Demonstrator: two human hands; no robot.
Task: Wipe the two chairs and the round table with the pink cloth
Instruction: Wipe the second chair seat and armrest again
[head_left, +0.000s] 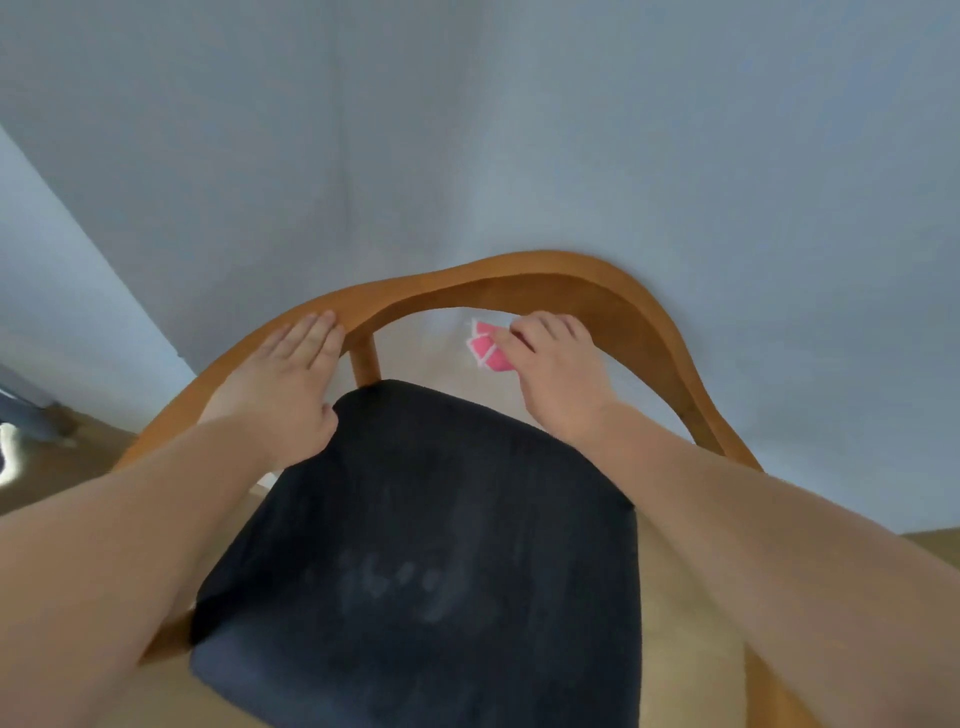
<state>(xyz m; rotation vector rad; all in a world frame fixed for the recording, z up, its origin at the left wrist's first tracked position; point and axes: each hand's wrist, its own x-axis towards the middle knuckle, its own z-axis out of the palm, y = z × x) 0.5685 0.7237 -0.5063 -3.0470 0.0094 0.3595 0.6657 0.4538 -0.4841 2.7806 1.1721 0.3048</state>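
A wooden chair (545, 280) with a curved backrest rail and a black padded seat (431, 545) fills the middle of the view. My left hand (283, 384) lies flat, fingers together, on the left part of the rail. My right hand (556, 369) is curled around a folded pink cloth (488, 351) with white edging, held just under the rail's right part, inside the backrest opening. Only the cloth's left end shows past my fingers. No round table and no second chair are in view.
A pale grey wall stands close behind the chair, with a corner at the left. Wood-coloured floor (685, 613) shows under and around the seat. A dark object (31, 410) and a bright patch sit at the far left edge.
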